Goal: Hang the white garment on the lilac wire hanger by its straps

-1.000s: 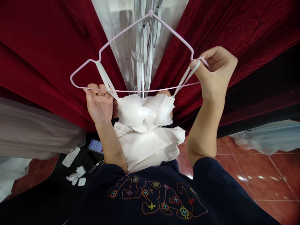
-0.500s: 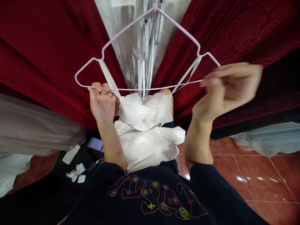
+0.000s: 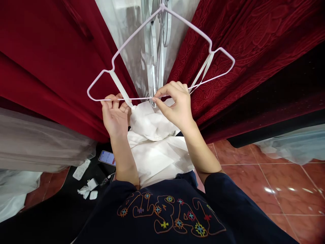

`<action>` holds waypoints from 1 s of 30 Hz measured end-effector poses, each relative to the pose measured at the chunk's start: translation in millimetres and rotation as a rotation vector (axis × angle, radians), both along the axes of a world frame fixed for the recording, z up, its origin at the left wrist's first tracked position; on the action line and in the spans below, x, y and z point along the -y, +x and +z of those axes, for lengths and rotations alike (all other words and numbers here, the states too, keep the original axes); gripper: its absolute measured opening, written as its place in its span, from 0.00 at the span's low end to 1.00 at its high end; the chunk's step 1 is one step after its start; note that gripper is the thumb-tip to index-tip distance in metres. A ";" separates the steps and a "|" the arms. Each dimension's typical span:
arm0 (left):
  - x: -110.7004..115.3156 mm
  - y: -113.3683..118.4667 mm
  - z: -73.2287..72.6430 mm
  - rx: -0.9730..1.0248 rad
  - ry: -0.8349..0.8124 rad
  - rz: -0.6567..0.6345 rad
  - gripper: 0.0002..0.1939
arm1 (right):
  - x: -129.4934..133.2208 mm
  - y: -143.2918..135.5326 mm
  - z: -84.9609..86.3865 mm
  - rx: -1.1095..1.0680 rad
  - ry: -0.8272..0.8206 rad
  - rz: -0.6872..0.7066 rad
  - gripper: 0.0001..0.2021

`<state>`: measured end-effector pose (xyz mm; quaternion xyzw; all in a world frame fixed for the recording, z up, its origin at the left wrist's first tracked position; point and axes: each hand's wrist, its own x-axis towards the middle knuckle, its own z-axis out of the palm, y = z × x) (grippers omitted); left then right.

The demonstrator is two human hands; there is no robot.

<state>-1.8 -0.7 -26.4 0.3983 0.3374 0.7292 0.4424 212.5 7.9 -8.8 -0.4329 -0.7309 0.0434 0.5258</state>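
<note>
A pale pink hanger (image 3: 188,23) is held up in front of me, tilted, its right end higher. White straps loop over its two notches, and a white garment (image 3: 152,122) hangs from them down over my lap. My left hand (image 3: 116,113) has its fingers curled around the bottom bar near the left end, palm up, beside the left strap. My right hand (image 3: 175,103) pinches the bottom bar near its middle between thumb and fingertips, in front of the garment's top edge.
Dark red curtains (image 3: 38,57) hang on both sides, with white cloth and a metal rack (image 3: 154,44) between. On a black surface (image 3: 58,206) at lower left lie a lit phone (image 3: 107,157), a white charger (image 3: 92,184) and small white items. Red floor tiles (image 3: 243,176) show at right.
My right hand has moved left from the hanger's right end to the middle of the bottom bar. The hanger has tilted, its left side lower and right side higher.
</note>
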 end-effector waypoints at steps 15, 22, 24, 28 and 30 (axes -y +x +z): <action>48.7 -11.4 30.9 -0.426 -0.086 -0.226 0.20 | 0.9 -1.2 6.3 -0.121 -0.107 -0.003 0.08; 48.5 -21.5 58.5 -0.112 0.080 -0.165 0.24 | 5.4 8.0 10.2 -0.174 -0.111 0.040 0.08; 44.6 -33.3 58.5 0.027 0.076 -0.097 0.20 | 7.0 12.6 12.1 -0.188 -0.107 0.036 0.08; 41.4 -58.3 43.1 0.088 0.077 0.162 0.18 | 9.8 17.4 12.9 -0.199 -0.110 0.015 0.09; 41.5 -62.8 33.7 0.038 0.016 0.268 0.20 | 10.4 15.7 11.0 -0.190 -0.109 0.024 0.08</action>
